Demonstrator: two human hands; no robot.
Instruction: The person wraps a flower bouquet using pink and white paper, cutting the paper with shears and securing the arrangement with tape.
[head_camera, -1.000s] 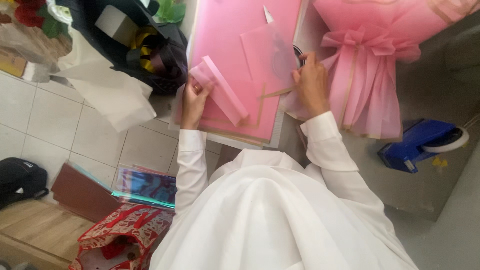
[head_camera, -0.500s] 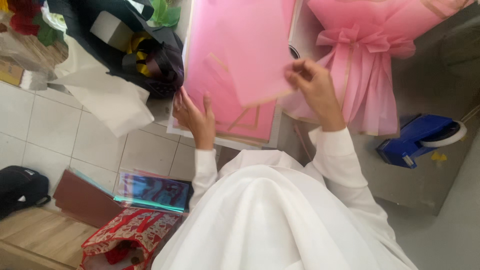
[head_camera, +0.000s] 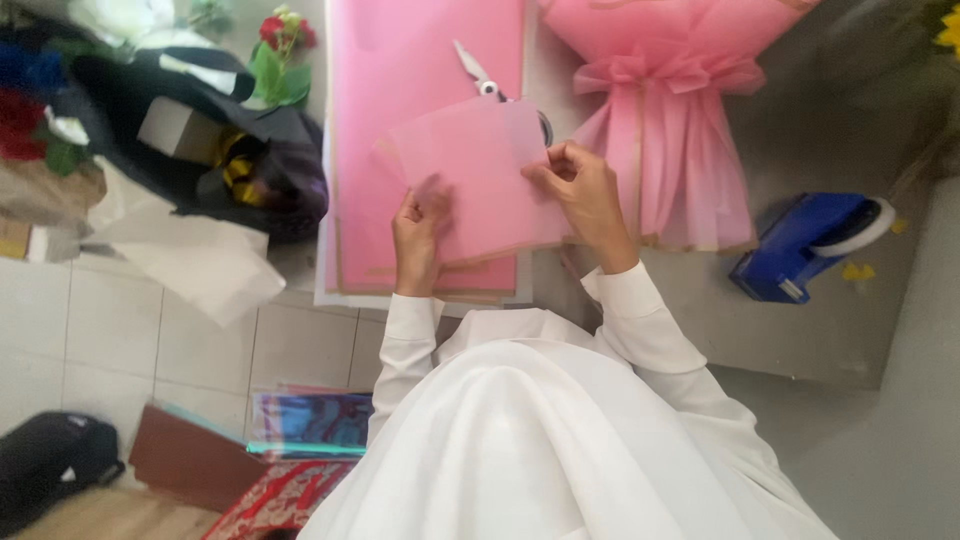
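Head view: two hands on one pale pink sheet (head_camera: 480, 180) above the stack of pink paper (head_camera: 400, 60) on the worktop (head_camera: 800, 330). Left hand (head_camera: 418, 235) pinches its lower edge, right hand (head_camera: 585, 195) pinches its right edge. One pair of scissors (head_camera: 475, 68), one pink bouquet (head_camera: 670, 110), one blue tape dispenser (head_camera: 800, 245).

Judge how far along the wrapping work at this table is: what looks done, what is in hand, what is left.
Done: a pink wrapped bouquet with a tied bow lies on the table. In hand: the left hand and right hand hold a loose pink sheet above the pink paper stack. Left: the stack looks unused, with scissors on it and loose flowers alongside.
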